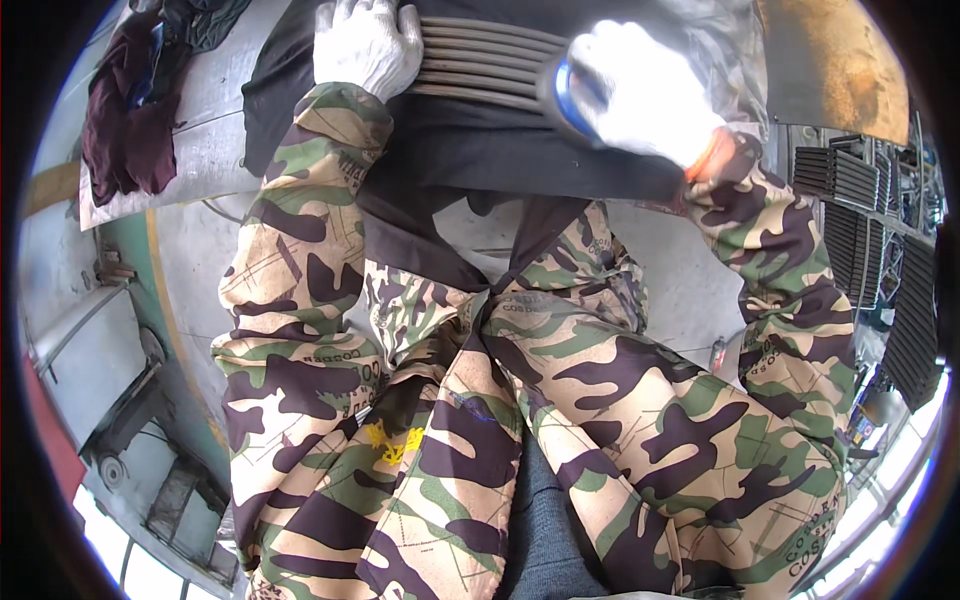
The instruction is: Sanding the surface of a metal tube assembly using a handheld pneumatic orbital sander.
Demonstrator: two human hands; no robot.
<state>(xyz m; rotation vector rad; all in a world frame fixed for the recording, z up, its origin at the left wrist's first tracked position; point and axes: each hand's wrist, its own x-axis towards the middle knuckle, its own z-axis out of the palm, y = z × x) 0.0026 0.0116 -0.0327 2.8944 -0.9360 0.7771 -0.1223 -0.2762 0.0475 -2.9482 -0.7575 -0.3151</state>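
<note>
A row of several slim parallel metal bars (pixel 485 62) lies on a black cloth (pixel 450 150) in front of me. My left hand (pixel 366 45), in a white knitted glove, rests flat over the left end of the bars with its thumb apart. My right hand (pixel 640 95), also in a white glove, is closed around a round tool with a blue rim (pixel 572 100) at the right end of the bars. Motion and glare smear this tool, and its exact kind cannot be made out. The glove covers its upper side.
Dark maroon cloth (pixel 130 140) lies on the metal table (pixel 215 150) at the left. A brown-stained board (pixel 850 70) sits at the far right. Below it, racks hold stacks of dark slatted parts (pixel 845 175). Machinery (pixel 110 380) stands at the lower left.
</note>
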